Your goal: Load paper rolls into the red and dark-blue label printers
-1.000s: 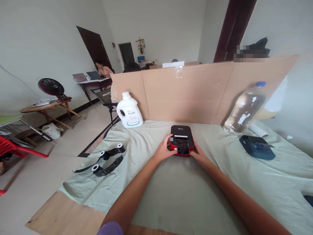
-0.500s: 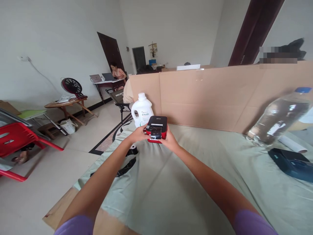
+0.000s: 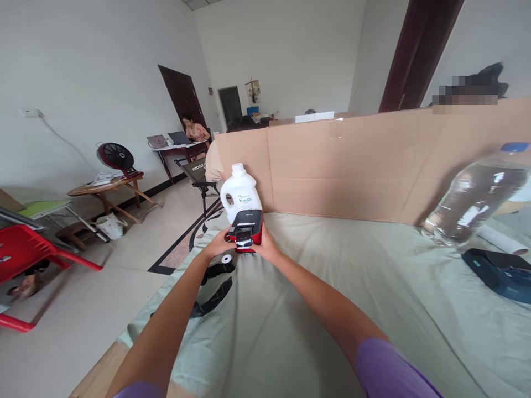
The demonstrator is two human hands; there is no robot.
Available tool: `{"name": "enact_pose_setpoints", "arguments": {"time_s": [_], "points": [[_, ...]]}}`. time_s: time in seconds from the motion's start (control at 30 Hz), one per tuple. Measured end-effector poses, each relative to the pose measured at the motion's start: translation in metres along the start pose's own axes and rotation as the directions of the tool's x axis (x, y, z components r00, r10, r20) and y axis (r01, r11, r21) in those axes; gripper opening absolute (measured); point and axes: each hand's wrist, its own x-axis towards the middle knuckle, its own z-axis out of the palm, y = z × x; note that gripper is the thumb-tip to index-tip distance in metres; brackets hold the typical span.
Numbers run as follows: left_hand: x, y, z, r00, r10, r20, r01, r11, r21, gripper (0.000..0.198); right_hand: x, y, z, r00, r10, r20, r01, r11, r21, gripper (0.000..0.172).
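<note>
A small black-and-red label printer (image 3: 246, 222) is held between my two hands over the far part of the cloth. My left hand (image 3: 218, 243) grips its left side, and my right hand (image 3: 267, 245) grips its right side. A short dark strip (image 3: 244, 239) sticks out of its front. Right behind the printer stands a white detergent jug (image 3: 239, 190) with a handle. A roll of black tape or labels (image 3: 228, 263) lies near my left wrist, with a loose black strip (image 3: 213, 299) curling toward me, partly hidden by my left forearm.
A cardboard panel (image 3: 340, 171) borders the far side of the cloth-covered table (image 3: 315, 320). On the right are a large water bottle (image 3: 477, 190), a white roll (image 3: 501, 240) and a dark blue device (image 3: 498, 275). A person (image 3: 194, 131) sits at a desk beyond.
My hands have moved the printer left and lower in view, close in front of the jug. The head view has shifted slightly; the black roll now shows more fully.
</note>
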Motion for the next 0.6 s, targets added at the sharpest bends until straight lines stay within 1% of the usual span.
{"name": "enact_pose_setpoints", "arguments": {"time_s": [0.07, 0.1, 0.13, 0.17, 0.2, 0.23, 0.27, 0.3, 0.33, 0.37, 0.4, 0.43, 0.47, 0.5, 0.53, 0.57, 0.6], "points": [[-0.004, 0.004, -0.005, 1.0, -0.03, 0.002, 0.03, 0.999, 0.031, 0.083, -0.015, -0.005, -0.012, 1.0, 0.03, 0.007, -0.029, 0.997, -0.065, 0.086], [-0.008, 0.007, -0.007, 0.999, -0.046, -0.019, 0.047, 0.996, 0.078, 0.083, -0.026, -0.008, -0.024, 0.999, 0.049, 0.013, -0.047, 0.993, -0.112, 0.083], [-0.013, 0.01, -0.009, 0.996, -0.059, -0.065, 0.068, 0.988, 0.142, 0.082, -0.041, -0.012, -0.041, 0.998, 0.063, 0.017, -0.059, 0.984, -0.166, 0.08], [-0.019, 0.014, -0.008, 0.988, -0.059, -0.143, 0.089, 0.972, 0.217, 0.08, -0.058, -0.016, -0.064, 0.997, 0.071, 0.016, -0.065, 0.972, -0.226, 0.076], [-0.027, 0.019, -0.003, 0.97, -0.031, -0.24, 0.103, 0.95, 0.294, 0.077, -0.077, -0.022, -0.092, 0.998, 0.065, 0.008, -0.06, 0.956, -0.286, 0.072], [-0.036, 0.025, 0.007, 0.941, 0.027, -0.338, 0.105, 0.925, 0.366, 0.073, -0.098, -0.029, -0.126, 0.999, 0.039, -0.003, -0.037, 0.932, -0.36, 0.068], [-0.045, 0.032, 0.022, 0.903, 0.11, -0.415, 0.086, 0.9, 0.427, 0.069, -0.119, -0.038, -0.164, 1.0, 0.016, -0.018, -0.023, 0.887, -0.461, 0.063], [-0.054, 0.039, 0.043, 0.873, 0.204, -0.444, 0.039, 0.877, 0.479, 0.064, -0.141, -0.049, -0.205, 0.998, 0.0, -0.055, -0.032, 0.817, -0.576, 0.058], [-0.063, 0.046, 0.068, 0.853, 0.278, -0.441, -0.013, 0.857, 0.515, 0.059, -0.162, -0.062, -0.247, 0.993, -0.021, -0.12, -0.067, 0.728, -0.682, 0.053], [-0.072, 0.053, 0.098, 0.875, 0.315, -0.367, -0.074, 0.837, 0.542, 0.053, -0.182, -0.077, -0.288, 0.98, -0.032, -0.194, -0.133, 0.618, -0.775, 0.05], [-0.08, 0.06, 0.129, 0.919, 0.33, -0.214, -0.16, 0.81, 0.564, 0.047, -0.201, -0.092, -0.327, 0.959, -0.048, -0.278, -0.218, 0.497, -0.84, 0.048], [-0.088, 0.067, 0.161, 0.938, 0.345, -0.025, -0.27, 0.775, 0.571, 0.044, -0.218, -0.108, -0.362, 0.93, -0.055, -0.365, -0.32, 0.372, -0.871, 0.048], [-0.094, 0.072, 0.192, 0.926, 0.351, 0.143, -0.367, 0.737, 0.568, 0.043, -0.231, -0.123, -0.393, 0.881, -0.075, -0.468, -0.438, 0.25, -0.864, 0.05], [-0.099, 0.077, 0.219, 0.898, 0.337, 0.284, -0.441, 0.699, 0.563, 0.044, -0.242, -0.137, -0.418, 0.82, -0.093, -0.565, -0.55, 0.146, -0.822, 0.053], [-0.104, 0.08, 0.243, 0.862, 0.31, 0.4, -0.498, 0.664, 0.558, 0.046, -0.25, -0.147, -0.439, 0.754, -0.099, -0.65, -0.646, 0.069, -0.76, 0.06], [-0.107, 0.081, 0.262, 0.83, 0.277, 0.485, -0.537, 0.633, 0.558, 0.05, -0.256, -0.155, -0.455, 0.686, -0.091, -0.722, -0.724, 0.014, -0.69, 0.069], [-0.109, 0.082, 0.277, 0.801, 0.242, 0.547, -0.565, 0.605, 0.561, 0.054, -0.259, -0.159, -0.468, 0.623, -0.065, -0.779, -0.782, -0.02, -0.623, 0.077]]}}
